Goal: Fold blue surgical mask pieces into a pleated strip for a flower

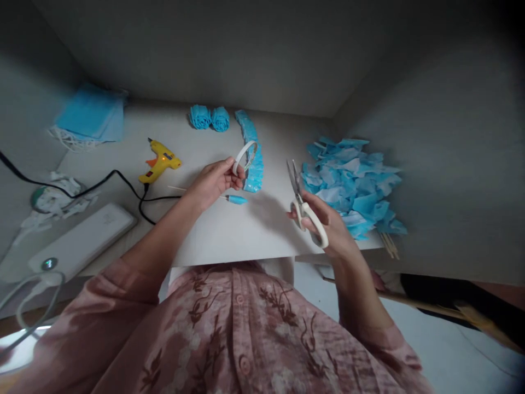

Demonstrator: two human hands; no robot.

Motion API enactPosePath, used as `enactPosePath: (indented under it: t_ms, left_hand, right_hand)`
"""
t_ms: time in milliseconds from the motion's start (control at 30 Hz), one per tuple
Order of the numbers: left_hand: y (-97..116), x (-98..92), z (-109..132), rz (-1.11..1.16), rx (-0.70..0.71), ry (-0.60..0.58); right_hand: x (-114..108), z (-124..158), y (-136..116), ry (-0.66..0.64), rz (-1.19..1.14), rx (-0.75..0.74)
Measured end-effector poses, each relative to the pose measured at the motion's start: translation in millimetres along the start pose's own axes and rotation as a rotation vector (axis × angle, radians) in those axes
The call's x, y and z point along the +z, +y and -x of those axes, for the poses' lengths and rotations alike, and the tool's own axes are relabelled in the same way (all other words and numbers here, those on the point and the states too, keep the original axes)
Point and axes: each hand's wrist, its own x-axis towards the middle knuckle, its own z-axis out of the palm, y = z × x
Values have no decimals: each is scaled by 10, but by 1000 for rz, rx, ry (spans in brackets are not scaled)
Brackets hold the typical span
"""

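My left hand (213,183) pinches a narrow ring of white tape (241,151) between thumb and fingers. Behind the ring, a pleated blue strip (256,174) lies on the white table (229,235). Under my left wrist runs a thin stick with a blue tip (237,200), partly hidden by the hand. White-handled scissors (315,223) are in my right hand (333,227), fingers through the loops, blades pointing away from me and slightly parted. Nothing is between the blades. The right hand is beside a heap of blue and white petal-like pieces (361,175).
Two blue rolled flowers (210,118) stand at the back. A yellow glue gun (159,160) lies at left, its black cord (117,171) crossing the table. Blue face masks (92,115), white scraps (61,194) and a white power bank (84,241) are farther left. Wooden sticks (389,246) protrude at right.
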Motion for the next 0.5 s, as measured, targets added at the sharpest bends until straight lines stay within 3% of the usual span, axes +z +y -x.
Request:
enactPosePath:
  t_ms: [100,300,500]
  left_hand:
    - [-12,-7,-1,-2,4,-15]
    - [-53,-38,-2,2,-9,-88]
    - [-69,-19,19,-6,-44,-130]
  right_hand:
    - [66,20,-2,-115,-194,53]
    - [211,35,-9,-357,-252,37]
    - [304,24,-48,-442,-305,89]
